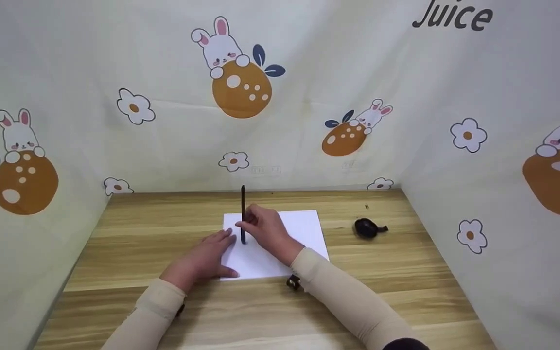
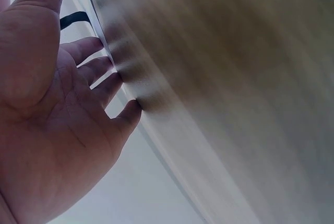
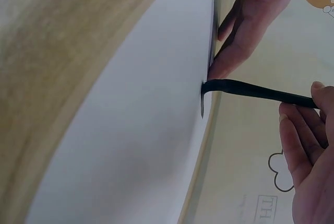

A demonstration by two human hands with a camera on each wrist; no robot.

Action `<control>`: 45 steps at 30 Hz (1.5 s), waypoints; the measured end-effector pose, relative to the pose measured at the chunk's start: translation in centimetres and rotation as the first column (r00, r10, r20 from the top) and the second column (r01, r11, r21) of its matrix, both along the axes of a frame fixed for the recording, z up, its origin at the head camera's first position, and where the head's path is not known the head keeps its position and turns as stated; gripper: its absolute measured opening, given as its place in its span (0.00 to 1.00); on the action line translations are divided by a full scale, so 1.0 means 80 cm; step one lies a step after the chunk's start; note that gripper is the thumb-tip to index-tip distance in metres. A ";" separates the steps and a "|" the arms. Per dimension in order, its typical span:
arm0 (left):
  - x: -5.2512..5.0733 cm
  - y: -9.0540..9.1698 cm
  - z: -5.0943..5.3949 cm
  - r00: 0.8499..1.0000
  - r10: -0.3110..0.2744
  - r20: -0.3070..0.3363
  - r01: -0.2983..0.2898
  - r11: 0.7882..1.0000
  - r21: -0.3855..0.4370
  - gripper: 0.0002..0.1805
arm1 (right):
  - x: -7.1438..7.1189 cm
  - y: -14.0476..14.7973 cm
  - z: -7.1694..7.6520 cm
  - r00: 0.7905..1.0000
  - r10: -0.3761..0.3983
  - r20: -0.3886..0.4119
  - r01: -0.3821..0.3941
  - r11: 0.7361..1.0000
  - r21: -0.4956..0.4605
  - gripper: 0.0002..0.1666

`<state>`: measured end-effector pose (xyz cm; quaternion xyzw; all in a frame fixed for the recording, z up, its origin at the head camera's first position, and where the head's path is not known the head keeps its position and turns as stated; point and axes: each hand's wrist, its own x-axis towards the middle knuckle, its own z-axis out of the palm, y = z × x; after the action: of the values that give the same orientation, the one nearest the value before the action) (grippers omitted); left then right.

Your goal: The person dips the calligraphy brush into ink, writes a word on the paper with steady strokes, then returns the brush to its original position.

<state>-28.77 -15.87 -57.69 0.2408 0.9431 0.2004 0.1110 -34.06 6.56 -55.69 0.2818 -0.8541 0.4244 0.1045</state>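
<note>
A white sheet of paper (image 1: 280,253) lies on the wooden table. My right hand (image 1: 266,228) pinches a slim black pen-like stick (image 1: 243,209), which stands nearly upright with its lower end at the paper's left part. In the right wrist view the black stick (image 3: 261,92) meets the paper (image 3: 135,104), held between the thumb and fingers of my right hand (image 3: 313,151). My left hand (image 1: 204,257) rests with fingers spread over the paper's left edge. The left wrist view shows my left hand (image 2: 62,98) with fingertips down on the surface.
A round black object with a short tail (image 1: 366,228) lies on the table to the right of the paper, with a tiny dark bit (image 1: 367,206) behind it. Printed fabric walls (image 1: 178,141) enclose the wooden table (image 1: 163,218) at the back and both sides.
</note>
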 end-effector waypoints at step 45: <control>0.001 0.001 -0.002 1.000 -0.015 -0.026 0.015 1.000 -0.002 0.59 | 0.021 0.004 -0.002 1.000 0.022 -0.019 -0.021 0.999 0.044 0.11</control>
<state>-28.72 -15.83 -57.81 0.2506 0.9428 0.1953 0.1005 -32.39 6.87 -55.81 0.2974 -0.8590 0.4040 0.1022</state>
